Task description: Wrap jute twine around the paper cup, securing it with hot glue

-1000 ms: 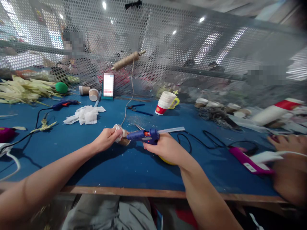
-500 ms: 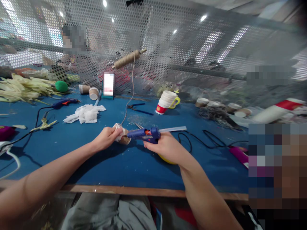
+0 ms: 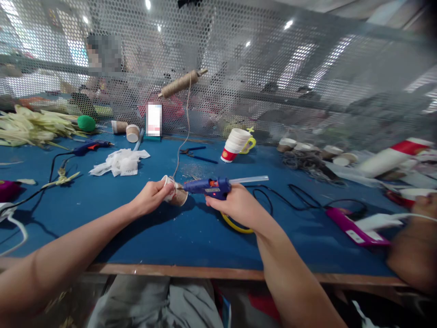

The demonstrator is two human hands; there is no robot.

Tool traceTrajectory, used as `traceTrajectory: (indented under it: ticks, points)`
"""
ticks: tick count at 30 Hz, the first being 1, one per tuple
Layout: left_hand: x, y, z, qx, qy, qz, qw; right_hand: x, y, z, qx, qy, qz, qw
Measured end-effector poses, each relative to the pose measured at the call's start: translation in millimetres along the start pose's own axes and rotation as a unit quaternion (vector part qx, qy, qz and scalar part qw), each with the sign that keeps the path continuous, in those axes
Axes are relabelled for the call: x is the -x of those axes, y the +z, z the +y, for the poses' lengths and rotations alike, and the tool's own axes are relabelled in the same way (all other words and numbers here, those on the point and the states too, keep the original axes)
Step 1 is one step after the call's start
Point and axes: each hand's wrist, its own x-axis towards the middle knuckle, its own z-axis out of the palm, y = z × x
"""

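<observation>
My left hand (image 3: 153, 196) grips a paper cup (image 3: 180, 197) lying on its side, its lower part wrapped in brown twine. From the cup the twine (image 3: 187, 118) runs up to a spool (image 3: 179, 85) on a stick at the mesh. Closed round a blue hot glue gun (image 3: 208, 186), my right hand (image 3: 235, 204) points its nozzle at the cup's side. A clear glue stick (image 3: 251, 179) juts from the gun's back. Whether the nozzle touches the cup I cannot tell. Beneath my right hand lies a yellow ring (image 3: 239, 226), partly hidden.
Beyond my hands are pliers (image 3: 200, 155), stacked paper cups (image 3: 234, 145) and white cloth (image 3: 120, 162). Another glue gun (image 3: 90, 147) and corn husks (image 3: 34, 123) lie left. At right are a purple power strip (image 3: 355, 230), a black cord (image 3: 307, 205) and a co-worker's arm (image 3: 414, 246). Perforated mesh stands behind.
The glue gun and my right hand have shifted slightly right, and the gun sits more level. My left hand still holds the cup in nearly the same spot.
</observation>
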Motion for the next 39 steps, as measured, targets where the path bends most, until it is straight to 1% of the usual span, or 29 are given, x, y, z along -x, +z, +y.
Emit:
traceTrajectory:
  ticks: [6, 11, 17, 24, 30, 39]
  points:
    - [1.0, -0.3, 0.3, -0.021, 0.028, -0.011, 0.999, -0.7, -1.0, 2.5, -0.001, -0.011, 0.01, 1.0]
    - [1.4, -0.7, 2.1, -0.028, 0.053, -0.034, 0.998, -1.1, -1.6, 0.4, 0.002, -0.019, 0.026, 0.999]
    - [4.0, -0.9, 6.3, -0.025, 0.079, -0.05, 0.995, -1.4, -1.9, -2.0, 0.019, -0.011, 0.034, 0.999]
    - [2.4, -2.0, 3.8, -0.034, 0.073, -0.036, 0.996, 1.9, -5.0, -2.8, 0.029, -0.006, 0.013, 0.999]
    - [3.8, -1.8, 6.4, -0.031, 0.077, -0.042, 0.996, 0.6, -4.7, -2.5, 0.03, -0.008, 0.031, 0.999]
    - [1.5, -1.7, 2.0, -0.029, 0.046, -0.025, 0.998, 3.0, -4.9, -2.5, 0.024, -0.013, 0.009, 1.0]
